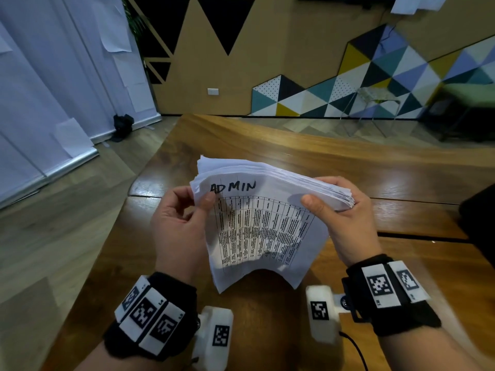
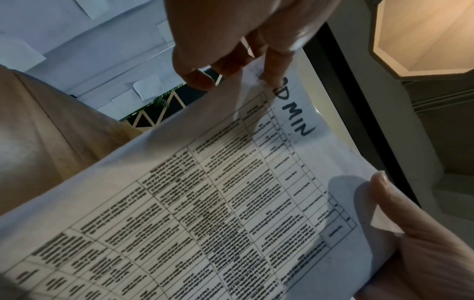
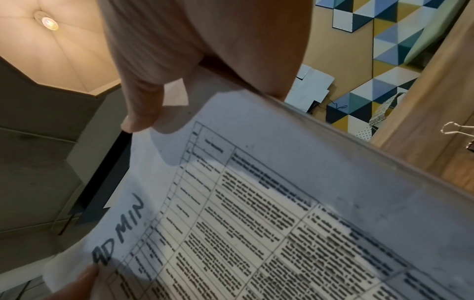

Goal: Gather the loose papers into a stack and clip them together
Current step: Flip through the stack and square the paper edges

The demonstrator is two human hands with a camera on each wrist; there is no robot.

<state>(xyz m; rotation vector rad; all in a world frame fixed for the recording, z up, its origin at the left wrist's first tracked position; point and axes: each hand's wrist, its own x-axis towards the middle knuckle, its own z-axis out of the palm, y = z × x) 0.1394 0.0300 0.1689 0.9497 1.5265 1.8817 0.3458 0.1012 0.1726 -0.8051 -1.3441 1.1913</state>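
Note:
A thick stack of white papers [image 1: 262, 210] is held up above the wooden table [image 1: 375, 167], bowed, its front sheet bearing a printed table and the handwritten word ADMIN. My left hand [image 1: 184, 212] pinches the stack's upper left corner between thumb and fingers. My right hand [image 1: 337, 207] grips the upper right edge, thumb on the front sheet, fingers behind. The front sheet [image 2: 231, 203] fills the left wrist view, and the same sheet [image 3: 282, 223] fills the right wrist view. A metal binder clip [image 3: 461, 134] lies on the table at the right edge of the right wrist view.
The table's left edge [image 1: 128, 210] drops to a wood floor. A dark object [image 1: 479, 210] sits at the table's right edge. A chair [image 1: 375, 108] stands by the patterned wall beyond the table.

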